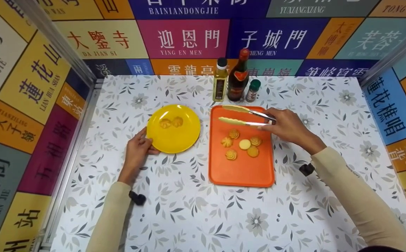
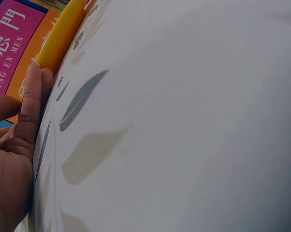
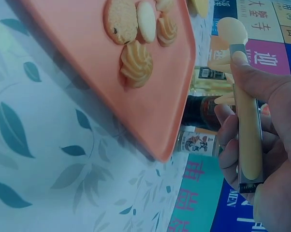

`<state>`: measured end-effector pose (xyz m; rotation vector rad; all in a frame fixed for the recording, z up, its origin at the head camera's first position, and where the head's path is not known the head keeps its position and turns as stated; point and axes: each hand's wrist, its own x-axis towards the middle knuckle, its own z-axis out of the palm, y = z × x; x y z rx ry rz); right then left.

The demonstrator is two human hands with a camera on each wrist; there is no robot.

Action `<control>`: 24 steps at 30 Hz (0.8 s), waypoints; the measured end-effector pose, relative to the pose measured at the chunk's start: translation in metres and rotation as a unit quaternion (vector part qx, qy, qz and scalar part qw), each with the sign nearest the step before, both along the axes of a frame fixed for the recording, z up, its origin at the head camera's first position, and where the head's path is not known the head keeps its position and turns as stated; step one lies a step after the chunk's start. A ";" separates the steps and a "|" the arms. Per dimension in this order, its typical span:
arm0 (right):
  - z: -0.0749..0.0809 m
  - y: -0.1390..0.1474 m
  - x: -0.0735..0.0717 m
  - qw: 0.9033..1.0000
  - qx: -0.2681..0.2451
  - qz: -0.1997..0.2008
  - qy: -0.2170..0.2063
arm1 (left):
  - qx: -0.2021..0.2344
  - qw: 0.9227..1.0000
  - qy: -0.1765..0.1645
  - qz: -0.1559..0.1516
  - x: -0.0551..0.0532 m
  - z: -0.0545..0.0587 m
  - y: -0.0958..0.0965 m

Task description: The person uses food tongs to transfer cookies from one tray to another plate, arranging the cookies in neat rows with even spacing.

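Note:
In the head view my left hand (image 1: 137, 148) holds the near-left rim of a yellow plate (image 1: 185, 141). Two piped cookies (image 1: 171, 122) lie on that plate. My right hand (image 1: 288, 124) grips food tongs (image 1: 255, 119) with cream-coloured tips, spread apart and with nothing between them. Their tips hover over the far part of an orange tray (image 1: 239, 173). Several cookies (image 1: 233, 134) rest on the tray, some swirled, one smooth and pale (image 1: 245, 144). The right wrist view shows the thumb and fingers wrapped around the tongs (image 3: 249, 135), beside a tray corner.
Behind the tray stand a yellow oil bottle (image 1: 220, 82), a dark bottle with a red cap (image 1: 238, 82) and a small green-capped jar (image 1: 253, 91). A leaf-patterned white cloth (image 1: 188, 217) covers the table. Panels with lettering (image 1: 183, 40) enclose the back and sides.

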<state>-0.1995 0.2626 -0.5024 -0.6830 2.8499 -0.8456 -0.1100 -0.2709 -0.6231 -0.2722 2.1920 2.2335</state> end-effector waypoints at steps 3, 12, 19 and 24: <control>0.000 0.005 0.003 1.000 0.001 -0.007 -0.003 | 0.001 1.000 0.005 -0.003 0.000 0.000 0.000; -0.006 0.019 0.009 1.000 0.000 -0.018 0.003 | -0.009 1.000 0.003 0.000 -0.001 -0.001 0.000; -0.007 0.034 0.017 1.000 -0.013 -0.023 0.005 | 0.002 1.000 -0.003 0.004 0.000 -0.002 0.000; -0.008 0.042 0.022 0.999 -0.012 -0.039 -0.005 | -0.008 1.000 -0.008 0.006 -0.001 -0.003 -0.001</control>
